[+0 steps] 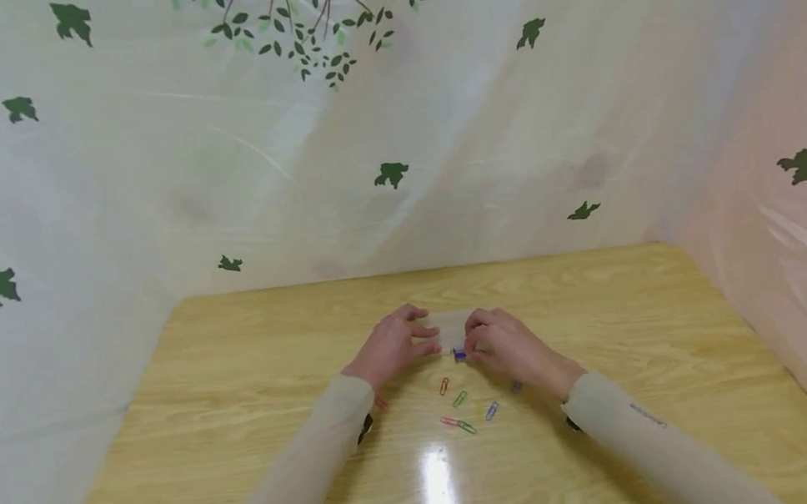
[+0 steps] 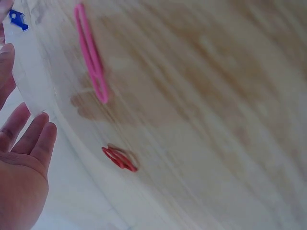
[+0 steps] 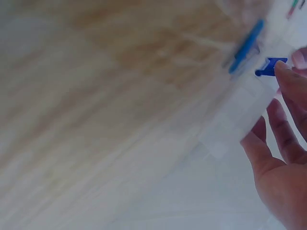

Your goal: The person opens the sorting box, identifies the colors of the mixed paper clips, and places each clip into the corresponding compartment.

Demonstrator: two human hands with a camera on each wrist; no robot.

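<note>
From the head camera I see my left hand [image 1: 392,346] and my right hand [image 1: 507,346] meeting over the middle of the wooden desk [image 1: 237,373], both holding a small clear plastic bag [image 1: 451,330] between them; the bag is so pale against the wood that I can barely trace its edges. My left fingers curl onto its left side, and my right fingers pinch at its near edge, where a tiny blue slider [image 1: 459,354] shows. Just nearer to me, loose paper clips lie on the desk: an orange clip [image 1: 444,386], a green clip [image 1: 459,399], a purple clip [image 1: 492,410] and a pink-and-green pair [image 1: 458,424]. Another small thing beside my right wrist is too dim to name, and my sleeves cover both forearms. On the left wrist camera the picture is blurred and tilted; my left hand [image 2: 21,177] is cut off at the lower left edge, its fingers [image 2: 41,136] lying against the clear bag [image 2: 43,72], through or beside which I see a pink clip [image 2: 91,52] and a red clip [image 2: 119,159]; I cannot tell whether they are inside it. The right wrist camera is smeared too: my right hand [image 3: 283,158] pinches the blue slider [image 3: 269,67] at the bag's [image 3: 235,115] edge, next to a blurred blue streak [image 3: 245,45].
</note>
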